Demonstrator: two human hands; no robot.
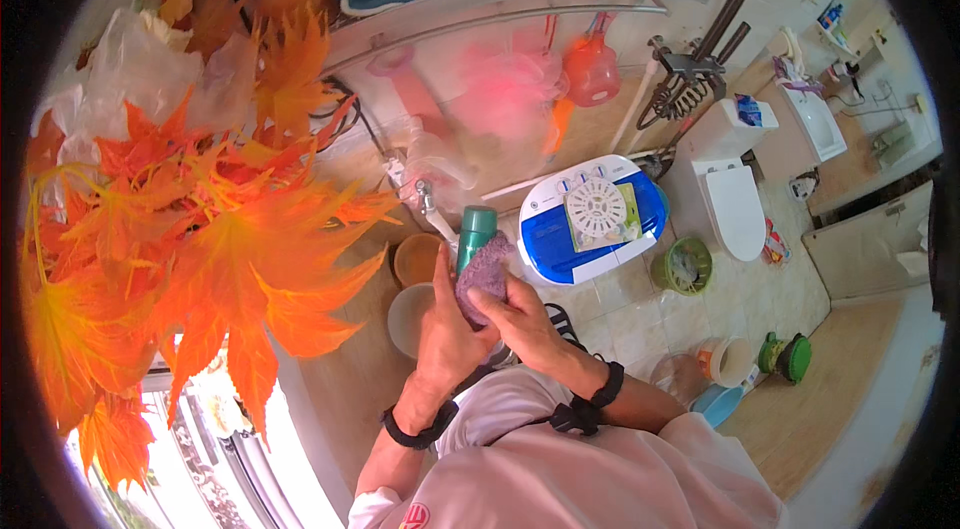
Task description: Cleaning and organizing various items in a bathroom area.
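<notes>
A green bottle [477,227] with a lighter green cap stands up between my two hands. My left hand [444,334] holds it from the left, fingers stretched along its side. A purple cloth [484,281] is wrapped against the bottle's right side and lower part, hiding much of it. My right hand [525,319] presses this cloth to the bottle, thumb on top. Both wrists wear black bands.
Orange artificial maple leaves [217,251] hang close on the left. Ahead are a blue-and-white washing machine [536,247], a faucet [424,193] and a metal rack [480,22]. Toilet [739,217], green basket [694,281] and several buckets stand at the right.
</notes>
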